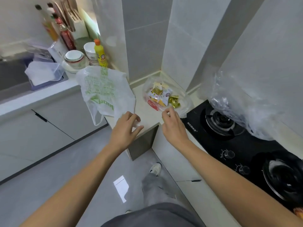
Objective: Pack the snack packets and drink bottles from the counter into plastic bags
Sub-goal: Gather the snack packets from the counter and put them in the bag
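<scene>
The left hand (127, 126) pinches the white printed bag's (101, 90) near edge between curled fingers; the right hand (172, 123) pinches the rim of the clear bag (185, 102), its snack packets (162, 95) just beyond the fingertips

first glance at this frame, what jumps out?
The two bare hands meeting over the counter corner: the left hand pinches something small and white, the right hand tugs the edge of a clear plastic bag holding gold, yellow and red snack packets. Left of them lies a white plastic bag with green print, slumped over the counter edge; on the right sits a black gas hob.
</scene>
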